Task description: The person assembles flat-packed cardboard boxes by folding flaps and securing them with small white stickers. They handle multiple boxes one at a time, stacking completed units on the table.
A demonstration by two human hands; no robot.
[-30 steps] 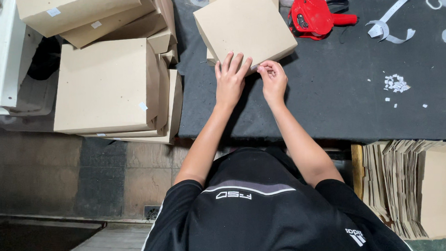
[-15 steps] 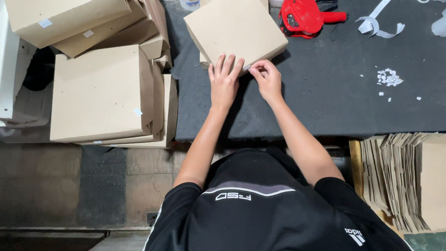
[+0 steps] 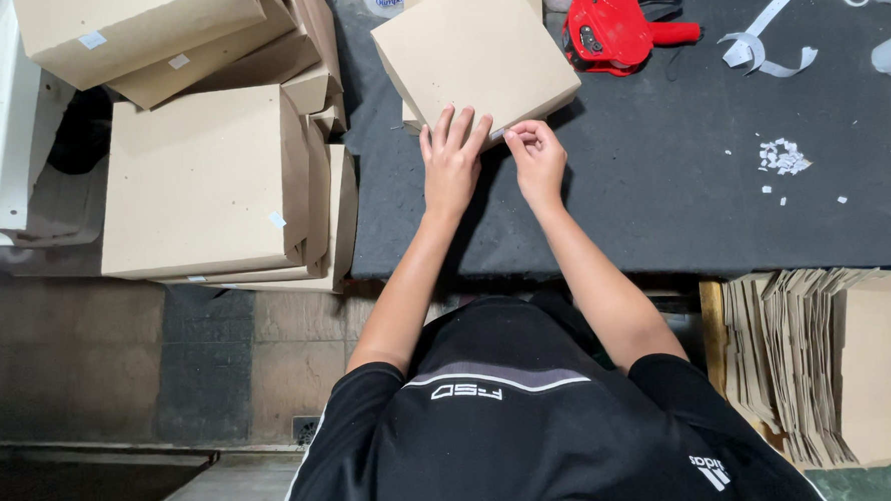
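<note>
A cardboard box (image 3: 474,53) (brown, flat) is pressed on the black table (image 3: 664,201) by the left hand (image 3: 452,160), fingers spread; its near corner is pinched by the right hand (image 3: 537,156).

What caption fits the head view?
Left hand flat on a brown cardboard box, right hand pinching its near edge, on a dark table.

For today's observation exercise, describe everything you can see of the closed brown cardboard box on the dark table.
The closed brown cardboard box is flat, squarish and plain, its matte top unmarked. It lies turned at an angle on the dark table, near the far edge. The left hand rests spread fingers on its near edge; the right hand pinches at that same edge, near the corner.
</note>
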